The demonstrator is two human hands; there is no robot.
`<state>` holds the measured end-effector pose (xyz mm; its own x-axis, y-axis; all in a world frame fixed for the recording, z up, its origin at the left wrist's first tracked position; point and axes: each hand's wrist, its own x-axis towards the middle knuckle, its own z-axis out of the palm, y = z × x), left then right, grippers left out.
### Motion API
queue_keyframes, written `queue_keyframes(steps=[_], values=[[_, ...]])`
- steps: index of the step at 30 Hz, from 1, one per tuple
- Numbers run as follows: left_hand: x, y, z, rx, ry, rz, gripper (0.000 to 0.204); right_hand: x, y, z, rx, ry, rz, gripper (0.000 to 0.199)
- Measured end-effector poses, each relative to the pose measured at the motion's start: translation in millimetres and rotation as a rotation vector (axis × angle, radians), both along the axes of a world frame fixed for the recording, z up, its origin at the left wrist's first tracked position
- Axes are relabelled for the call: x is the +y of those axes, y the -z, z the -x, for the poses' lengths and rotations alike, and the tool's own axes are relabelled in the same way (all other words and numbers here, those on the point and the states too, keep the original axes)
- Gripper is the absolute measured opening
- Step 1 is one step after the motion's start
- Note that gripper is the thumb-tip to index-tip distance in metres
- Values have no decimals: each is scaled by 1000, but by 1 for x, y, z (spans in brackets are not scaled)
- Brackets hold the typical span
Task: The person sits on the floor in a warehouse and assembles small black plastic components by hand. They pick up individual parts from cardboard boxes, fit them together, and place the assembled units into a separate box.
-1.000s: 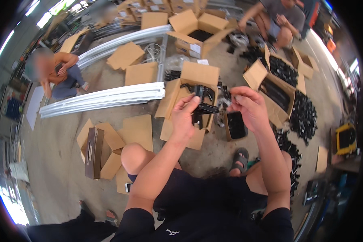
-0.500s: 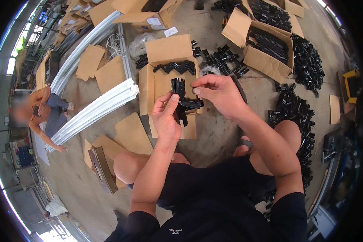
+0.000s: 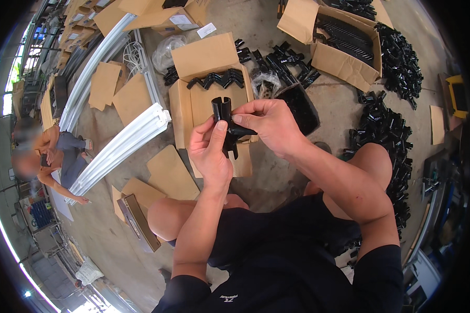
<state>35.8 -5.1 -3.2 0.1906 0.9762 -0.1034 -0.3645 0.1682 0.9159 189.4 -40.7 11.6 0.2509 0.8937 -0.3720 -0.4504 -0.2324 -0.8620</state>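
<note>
A black branched pipe connector (image 3: 221, 108) is held upright over the cardboard box, with my left hand (image 3: 212, 152) closed around it, thumb on the near side. My right hand (image 3: 274, 128) is pinched, its thumb and fingertips touching the connector's right side. Whatever those fingertips hold, if anything, is hidden. Below and beyond sits the open cardboard box (image 3: 180, 117), its far flap raised. Along its far inner wall runs a row of black connectors (image 3: 216, 80). A black bin (image 3: 301, 110) stands just right of my right hand.
Loose black connectors (image 3: 384, 130) are heaped along my right side. Another open box (image 3: 344, 70) of black parts stands at the far right. White metal profiles (image 3: 122, 146) lie to the left, near a seated person (image 3: 62, 151). Flattened cardboard (image 3: 171, 168) covers some floor.
My right hand's fingertips have come in from beside the connector to touch it. The view has shifted, showing more of the black bin. The seated person's lowered hand has moved slightly.
</note>
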Motion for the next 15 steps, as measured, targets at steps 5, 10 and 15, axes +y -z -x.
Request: queue_keyframes(steps=[5, 10, 15], values=[[-1, -1, -4, 39, -26, -37, 21, 1, 5, 5, -36, 39, 13, 15], [-3, 2, -5, 36, -44, -33, 21, -4, -2, 13, -165, 85, 58, 17], [-4, 3, -7, 38, -67, -22, 21, -6, 5, 14, -444, 70, -32, 18]])
